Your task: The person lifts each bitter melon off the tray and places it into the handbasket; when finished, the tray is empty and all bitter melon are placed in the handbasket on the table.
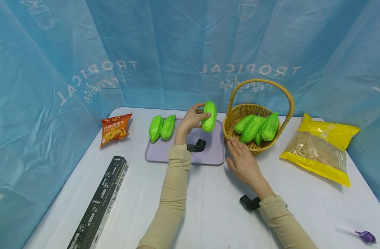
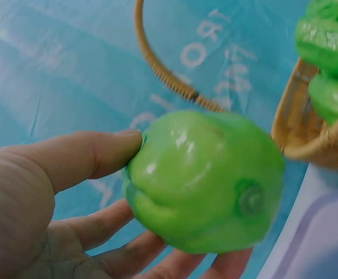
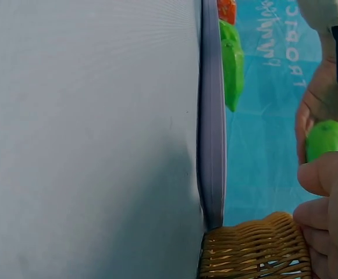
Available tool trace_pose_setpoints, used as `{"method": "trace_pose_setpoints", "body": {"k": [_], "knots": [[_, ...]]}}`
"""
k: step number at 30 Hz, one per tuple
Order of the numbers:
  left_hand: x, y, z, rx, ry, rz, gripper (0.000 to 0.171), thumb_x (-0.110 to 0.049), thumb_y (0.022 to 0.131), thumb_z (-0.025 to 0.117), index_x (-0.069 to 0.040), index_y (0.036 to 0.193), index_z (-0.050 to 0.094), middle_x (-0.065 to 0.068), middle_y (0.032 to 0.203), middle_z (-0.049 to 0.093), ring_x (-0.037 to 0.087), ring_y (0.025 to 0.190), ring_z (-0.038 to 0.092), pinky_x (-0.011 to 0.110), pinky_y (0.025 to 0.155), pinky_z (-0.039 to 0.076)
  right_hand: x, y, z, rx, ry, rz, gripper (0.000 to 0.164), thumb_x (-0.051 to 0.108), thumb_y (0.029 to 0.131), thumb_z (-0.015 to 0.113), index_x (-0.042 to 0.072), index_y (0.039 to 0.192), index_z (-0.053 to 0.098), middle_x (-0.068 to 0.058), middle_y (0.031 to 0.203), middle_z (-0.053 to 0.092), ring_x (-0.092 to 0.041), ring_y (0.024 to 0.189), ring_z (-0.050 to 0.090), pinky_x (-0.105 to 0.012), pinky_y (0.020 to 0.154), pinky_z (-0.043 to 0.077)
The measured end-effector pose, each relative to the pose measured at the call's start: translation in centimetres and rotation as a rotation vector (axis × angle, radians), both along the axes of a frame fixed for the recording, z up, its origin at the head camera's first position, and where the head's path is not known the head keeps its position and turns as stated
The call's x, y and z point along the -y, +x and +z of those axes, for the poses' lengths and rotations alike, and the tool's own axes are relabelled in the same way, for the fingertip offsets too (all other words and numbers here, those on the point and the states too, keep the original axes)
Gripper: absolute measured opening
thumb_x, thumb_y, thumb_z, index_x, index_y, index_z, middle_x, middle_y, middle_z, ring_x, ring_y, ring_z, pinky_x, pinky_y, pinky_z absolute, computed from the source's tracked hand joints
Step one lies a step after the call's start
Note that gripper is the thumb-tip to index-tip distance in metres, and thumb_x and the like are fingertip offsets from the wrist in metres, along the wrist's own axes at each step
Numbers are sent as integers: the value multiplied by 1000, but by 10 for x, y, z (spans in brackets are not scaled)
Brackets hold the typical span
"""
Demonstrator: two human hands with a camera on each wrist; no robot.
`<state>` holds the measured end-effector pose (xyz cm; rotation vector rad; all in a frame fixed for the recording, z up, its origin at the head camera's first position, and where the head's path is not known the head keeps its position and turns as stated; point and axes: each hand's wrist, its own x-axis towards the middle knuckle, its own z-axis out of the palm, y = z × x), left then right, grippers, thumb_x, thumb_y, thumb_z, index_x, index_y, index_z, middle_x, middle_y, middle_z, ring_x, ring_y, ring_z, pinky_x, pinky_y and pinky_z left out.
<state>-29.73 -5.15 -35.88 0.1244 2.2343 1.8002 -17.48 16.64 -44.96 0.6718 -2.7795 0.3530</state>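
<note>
My left hand [image 1: 190, 121] holds a shiny, bright green, ridged bitter melon [image 1: 210, 116] above the right part of a pale purple tray [image 1: 205, 157]. Thumb and fingers lie on either side of the melon [image 2: 206, 180] in the left wrist view. Two more bitter melons [image 1: 168, 127] lie side by side at the tray's left end. To the right stands a wicker basket [image 1: 255, 151] with a tall handle, and several bitter melons [image 1: 252, 129] are inside. My right hand [image 1: 244, 166] rests with straight fingers on the basket's near left rim.
An orange snack bag [image 1: 115, 129] lies left of the tray, and a long black box [image 1: 100, 200] lies nearer on that side. A yellow bag [image 1: 320, 148] sits right of the basket. A purple lollipop [image 1: 366, 237] is at the near right. Blue curtain [image 1: 183, 52] surrounds the table.
</note>
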Motion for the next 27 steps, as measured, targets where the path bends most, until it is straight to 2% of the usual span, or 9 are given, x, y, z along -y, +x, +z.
{"method": "trace_pose_setpoints", "body": {"k": [3,8,14,21,27], "knots": [[-11,-1,2,-1,-5,-58,63,-23,95,63,-19,151,33,15,149,41,33,125,55,47,90,55,0,0,0,-2,-7,5,58,25,100,51,-3,148,34,-19,157,30,-37,144,31,-50,119,24],[-28,1,11,-14,-45,-119,64,-23,96,62,-18,152,32,15,150,40,32,125,55,47,89,55,-1,-1,0,2,-7,11,57,24,101,49,-4,148,33,-20,157,29,-37,145,29,-50,119,22],[-49,3,18,-1,-102,-243,62,-23,97,61,-20,151,33,13,150,41,30,128,52,44,91,54,-2,-1,-1,-33,-29,24,55,21,100,49,-4,147,36,-21,156,31,-37,144,31,-50,118,25],[-65,-1,29,-42,-129,-279,60,-22,97,60,-20,151,34,12,150,42,28,131,49,44,89,53,-2,-2,-3,-35,-33,34,53,20,101,48,-5,146,37,-22,155,32,-37,144,30,-50,118,24],[-82,-9,44,-42,-152,-316,59,-23,98,58,-22,152,33,10,151,39,26,134,47,44,95,51,-1,-2,-2,-38,-36,31,54,19,99,52,-6,144,39,-23,152,36,-37,144,32,-50,118,25]]}}
